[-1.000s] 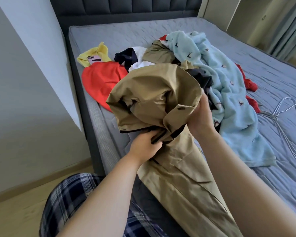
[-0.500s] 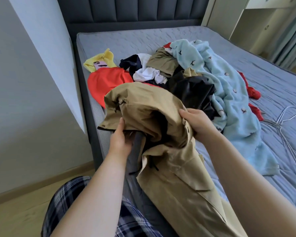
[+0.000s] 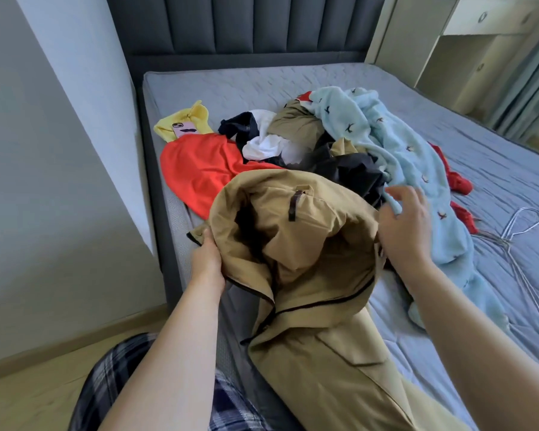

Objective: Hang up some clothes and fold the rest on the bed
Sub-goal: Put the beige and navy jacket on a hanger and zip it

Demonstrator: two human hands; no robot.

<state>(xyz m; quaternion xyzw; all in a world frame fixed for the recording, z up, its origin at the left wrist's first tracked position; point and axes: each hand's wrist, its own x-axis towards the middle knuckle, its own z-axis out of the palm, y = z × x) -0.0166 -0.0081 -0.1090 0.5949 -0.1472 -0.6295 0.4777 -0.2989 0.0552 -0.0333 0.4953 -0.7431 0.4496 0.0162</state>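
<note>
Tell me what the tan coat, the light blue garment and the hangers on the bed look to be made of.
The tan coat looks like smooth, matte woven cloth, perhaps cotton or a blend: it holds stiff, crisp folds. The light blue garment seems fleece or plush, given its fuzzy nap. The hangers look like thin metal wire, silvery with slight shine.

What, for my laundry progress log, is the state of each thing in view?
tan trench coat: bunched, unfolded, draped over the bed's edge.
left hand: grips the coat's edge.
right hand: open, fingers spread beside the coat.
light blue fleece garment: sprawled unfolded on the grey mattress.
orange-red fabric garment: lying unfolded.
silver wire hangers: bare, lying on the mattress.
pink phone: resting on a yellow cloth.
</note>
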